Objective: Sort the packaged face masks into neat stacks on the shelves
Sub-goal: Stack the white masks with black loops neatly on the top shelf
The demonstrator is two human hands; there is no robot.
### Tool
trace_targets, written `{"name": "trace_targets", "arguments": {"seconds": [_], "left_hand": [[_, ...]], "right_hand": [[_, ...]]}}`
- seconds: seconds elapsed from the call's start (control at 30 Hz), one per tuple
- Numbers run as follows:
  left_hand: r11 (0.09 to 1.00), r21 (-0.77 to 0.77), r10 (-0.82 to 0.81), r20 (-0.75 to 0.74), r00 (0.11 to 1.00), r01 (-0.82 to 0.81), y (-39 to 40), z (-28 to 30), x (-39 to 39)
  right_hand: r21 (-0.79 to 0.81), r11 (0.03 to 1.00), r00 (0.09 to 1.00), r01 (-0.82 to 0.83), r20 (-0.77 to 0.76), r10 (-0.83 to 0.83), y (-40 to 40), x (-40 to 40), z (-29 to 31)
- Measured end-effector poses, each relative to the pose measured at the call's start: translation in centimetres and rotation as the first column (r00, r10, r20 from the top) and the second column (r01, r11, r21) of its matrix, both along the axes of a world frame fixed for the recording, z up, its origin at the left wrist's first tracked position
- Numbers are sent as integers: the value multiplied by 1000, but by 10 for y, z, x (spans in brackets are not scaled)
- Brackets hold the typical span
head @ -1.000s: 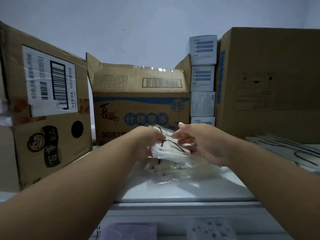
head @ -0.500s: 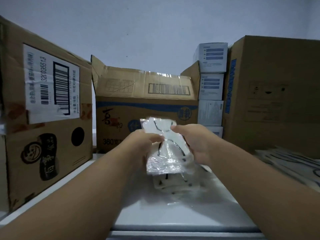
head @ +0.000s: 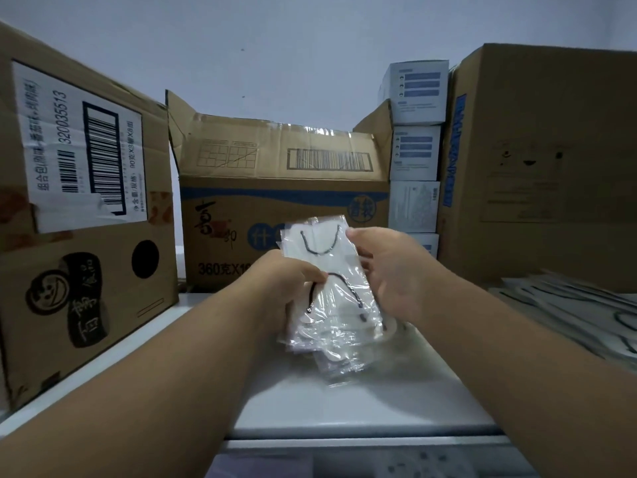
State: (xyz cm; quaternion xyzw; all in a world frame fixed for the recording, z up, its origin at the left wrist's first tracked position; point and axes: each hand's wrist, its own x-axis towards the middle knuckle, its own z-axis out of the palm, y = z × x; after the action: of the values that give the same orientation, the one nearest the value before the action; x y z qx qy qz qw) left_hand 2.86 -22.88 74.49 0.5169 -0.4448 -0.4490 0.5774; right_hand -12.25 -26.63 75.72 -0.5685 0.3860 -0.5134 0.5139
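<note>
1. The left hand [head: 293, 288] curls its fingers round the left edge of a bundle of packaged face masks [head: 327, 284], thumb pinching the front near the lower ear loop.
2. The right hand [head: 389, 270] grips the bundle's right edge, thumb tip at the upper corner, fingers hidden behind the packets.
3. The bundle stands nearly upright between the hands, long axis running from 6 o'clock to 12 o'clock, top leaning slightly toward 11 o'clock; its bottom edge seems to rest on loose packets [head: 339, 357] lying on the shelf [head: 344, 408].
4. The packets are clear, crinkled plastic sleeves over white masks with dark ear loops.
5. At 3 o'clock from the hands, a fanned row of mask packets [head: 579, 305] lies flat on the shelf.
6. Behind, at 12 o'clock, stands an open cardboard box [head: 275, 188]; at 9 o'clock a labelled carton [head: 86, 219]; at 2 o'clock a large carton [head: 544, 160], with stacked small white boxes [head: 415, 150] beside it.
</note>
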Motion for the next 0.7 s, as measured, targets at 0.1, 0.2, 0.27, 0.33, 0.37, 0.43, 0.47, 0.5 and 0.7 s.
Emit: {"name": "trace_targets", "arguments": {"seconds": [0.1,0.2,0.27,0.33,0.37,0.43,0.47,0.5,0.7], "left_hand": [[986,-146,78,-6,997,-78,1,7,5],[958,-287,29,29,999,-20,7,11,8],[938,-346,30,133,991,18,12,9,2],[921,-388,83,269,960,29,14,8,-4],[917,-397,93,296,951,34,17,8,-7],[919,-394,84,280,956,34,18,9,-6],[918,-395,77,256,964,31,22,11,-5],[921,-390,77,236,969,22,26,13,-2],[941,-340,-26,-65,998,2,43,16,9]], "right_hand": [[-95,986,990,139,-13,-140,3,-7,4],[21,999,999,47,-29,-46,8,-12,7],[75,995,996,-60,76,54,14,-13,10],[73,991,986,-113,134,103,23,-12,14],[66,990,980,-128,162,116,25,-11,16],[25,991,970,-132,210,124,29,-11,18],[-2,993,962,-115,249,112,29,-11,19],[-27,996,950,-89,297,94,30,-10,22],[-5,996,712,-93,699,70,24,-2,34]]}}
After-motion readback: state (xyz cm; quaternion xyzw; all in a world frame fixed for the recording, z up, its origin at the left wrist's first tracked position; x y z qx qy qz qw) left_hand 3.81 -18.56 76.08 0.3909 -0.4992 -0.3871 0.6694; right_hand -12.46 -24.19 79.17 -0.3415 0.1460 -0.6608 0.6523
